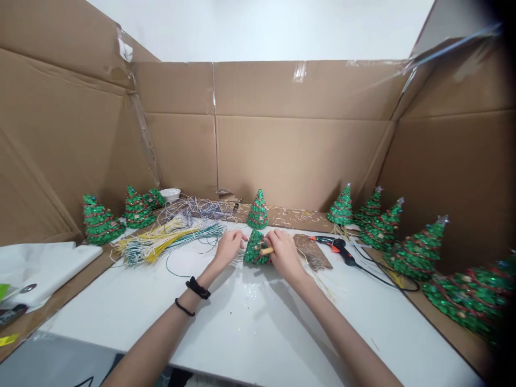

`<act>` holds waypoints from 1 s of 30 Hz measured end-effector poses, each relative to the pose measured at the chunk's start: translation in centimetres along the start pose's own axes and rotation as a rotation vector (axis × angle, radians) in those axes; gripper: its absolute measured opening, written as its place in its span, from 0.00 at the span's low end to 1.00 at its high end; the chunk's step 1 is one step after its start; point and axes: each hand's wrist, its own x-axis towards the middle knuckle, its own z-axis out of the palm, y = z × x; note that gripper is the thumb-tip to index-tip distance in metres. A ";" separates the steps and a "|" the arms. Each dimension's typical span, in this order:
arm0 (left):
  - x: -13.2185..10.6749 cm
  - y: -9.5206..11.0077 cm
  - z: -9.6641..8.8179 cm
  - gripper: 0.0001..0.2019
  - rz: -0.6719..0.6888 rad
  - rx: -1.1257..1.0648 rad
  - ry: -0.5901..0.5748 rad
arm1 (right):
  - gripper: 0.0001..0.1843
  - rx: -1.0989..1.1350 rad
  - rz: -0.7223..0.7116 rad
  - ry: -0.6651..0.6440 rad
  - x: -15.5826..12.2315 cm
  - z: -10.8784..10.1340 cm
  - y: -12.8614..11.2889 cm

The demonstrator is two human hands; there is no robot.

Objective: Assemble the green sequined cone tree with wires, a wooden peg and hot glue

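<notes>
Brown cardboard walls (266, 156) enclose a white table (226, 336) on three sides, with small green trees (100, 223) at left beside a white bowl (170, 194), a white sheet (60, 266) at far left, and, at right, a black-and-orange glue gun (341, 247) near star-topped trees (381, 226).

Forearms (155, 338) reach forward, converging; left hand (229, 247), right hand (284, 251) near each other, fingers (238, 235) bent inward.
</notes>
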 end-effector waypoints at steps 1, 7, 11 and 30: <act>0.2 -0.3 0.2 0.15 -0.020 -0.013 -0.042 | 0.11 -0.052 0.004 -0.009 0.2 0.3 -0.2; -0.1 -0.6 1.6 0.15 -0.142 -0.274 -0.256 | 0.08 -0.218 -0.027 -0.006 0.2 1.0 -0.8; -0.6 -0.3 1.8 0.15 -0.223 -0.440 -0.355 | 0.08 -0.239 -0.032 0.008 -0.2 0.8 -0.7; -1.5 1.2 1.3 0.12 -0.330 -0.612 -0.534 | 0.09 -0.233 -0.060 -0.029 -0.7 -0.7 -1.1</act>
